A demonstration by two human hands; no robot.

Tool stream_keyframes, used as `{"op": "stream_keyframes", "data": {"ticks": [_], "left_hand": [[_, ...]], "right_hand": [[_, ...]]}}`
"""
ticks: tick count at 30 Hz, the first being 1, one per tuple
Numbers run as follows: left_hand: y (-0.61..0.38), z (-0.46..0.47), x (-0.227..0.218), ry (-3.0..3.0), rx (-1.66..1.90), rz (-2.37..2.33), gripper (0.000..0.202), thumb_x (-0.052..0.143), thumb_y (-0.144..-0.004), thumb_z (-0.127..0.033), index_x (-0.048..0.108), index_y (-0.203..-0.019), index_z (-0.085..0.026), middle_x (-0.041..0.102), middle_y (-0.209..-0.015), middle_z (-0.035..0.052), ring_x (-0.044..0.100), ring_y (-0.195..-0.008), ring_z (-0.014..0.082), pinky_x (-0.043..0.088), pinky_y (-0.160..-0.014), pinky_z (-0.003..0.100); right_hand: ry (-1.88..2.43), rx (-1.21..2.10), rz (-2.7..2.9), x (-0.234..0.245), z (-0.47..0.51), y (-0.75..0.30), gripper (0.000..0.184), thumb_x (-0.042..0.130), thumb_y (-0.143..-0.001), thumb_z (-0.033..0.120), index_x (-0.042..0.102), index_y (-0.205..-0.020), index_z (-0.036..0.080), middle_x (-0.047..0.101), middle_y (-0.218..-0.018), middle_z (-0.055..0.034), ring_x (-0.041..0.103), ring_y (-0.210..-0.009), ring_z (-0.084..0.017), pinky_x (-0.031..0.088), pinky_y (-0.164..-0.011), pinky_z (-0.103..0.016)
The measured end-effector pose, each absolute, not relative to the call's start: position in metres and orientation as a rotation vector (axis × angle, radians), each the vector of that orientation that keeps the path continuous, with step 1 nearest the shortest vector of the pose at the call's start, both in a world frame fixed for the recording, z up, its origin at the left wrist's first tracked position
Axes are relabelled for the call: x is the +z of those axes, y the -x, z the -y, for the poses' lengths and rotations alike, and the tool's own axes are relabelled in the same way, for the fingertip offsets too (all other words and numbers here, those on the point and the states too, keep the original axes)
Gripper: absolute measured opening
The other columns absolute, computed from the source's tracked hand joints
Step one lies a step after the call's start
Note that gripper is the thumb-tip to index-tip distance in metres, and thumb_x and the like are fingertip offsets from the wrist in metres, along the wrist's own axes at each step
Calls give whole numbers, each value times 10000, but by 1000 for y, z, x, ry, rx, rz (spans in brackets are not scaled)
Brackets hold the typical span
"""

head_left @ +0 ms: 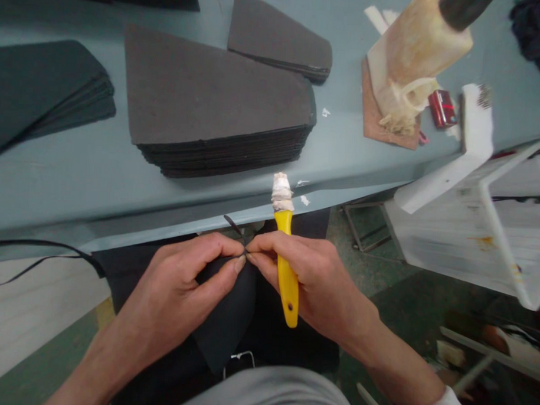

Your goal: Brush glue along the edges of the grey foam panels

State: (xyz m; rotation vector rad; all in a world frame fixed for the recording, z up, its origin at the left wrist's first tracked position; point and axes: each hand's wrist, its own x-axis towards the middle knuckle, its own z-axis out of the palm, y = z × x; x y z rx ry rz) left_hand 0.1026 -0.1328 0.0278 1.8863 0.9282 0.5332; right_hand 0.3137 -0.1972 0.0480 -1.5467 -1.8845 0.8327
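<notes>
Over my lap, my left hand pinches the edge of a black sheet piece, possibly fabric or thin leather, between thumb and index finger. The thumb and fingertip of my right hand meet the left ones at the same edge. Tucked in the right hand is a brush with a yellow handle; its whitish, wrapped-looking head points up toward the table. A narrow dark strip sticks up just beyond the fingertips. What exactly is pinched there is too small to make out.
On the blue-grey table lie a thick stack of dark pieces, a smaller stack and a fanned stack. Farther right stand a stained plastic container and a red packet. A white frame stands beside the table.
</notes>
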Motion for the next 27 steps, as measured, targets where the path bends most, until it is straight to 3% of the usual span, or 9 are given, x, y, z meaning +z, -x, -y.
{"op": "stream_keyframes", "data": {"ticks": [6, 10, 15, 21, 27], "left_hand": [[-99, 130, 30, -2003, 503, -827, 190, 589, -1072, -239, 769, -1012, -248, 807, -924, -31, 766, -810, 133, 564, -821, 213], [-100, 128, 30, -2053, 483, -784, 226, 552, -1083, -220, 737, -956, -243, 776, -894, -17, 748, -793, 142, 548, -776, 228], [-101, 130, 27, -2043, 471, -757, 242, 539, -1081, -192, 734, -945, -237, 766, -872, -11, 738, -771, 145, 548, -757, 238], [-105, 132, 23, -1983, 514, -837, 206, 579, -1068, -205, 758, -966, -216, 812, -912, -17, 768, -811, 129, 542, -770, 218], [-103, 132, 28, -1862, 519, -958, 190, 624, -1015, -244, 770, -893, -240, 801, -816, -28, 725, -693, 135, 557, -717, 225]], "right_hand": [[1557, 879, 1992, 49, 192, -319, 132, 628, -1137, 231, 716, -1044, 200, 849, -959, -27, 806, -828, -143, 537, -755, -230], [1586, 787, 2129, 45, 192, -319, 181, 568, -1146, 229, 694, -1019, 197, 810, -858, -16, 769, -731, -137, 474, -668, -244], [1578, 626, 2171, 36, 195, -315, 162, 558, -1043, 125, 644, -944, 219, 775, -779, 11, 716, -655, -131, 406, -603, -259], [1549, 670, 2036, 34, 191, -313, 132, 583, -1001, 131, 647, -914, 207, 757, -740, 31, 648, -578, -88, 435, -609, -225], [1633, 545, 1929, 28, 187, -319, 113, 613, -952, 142, 664, -891, 222, 776, -731, 33, 646, -563, -93, 446, -613, -222]]}}
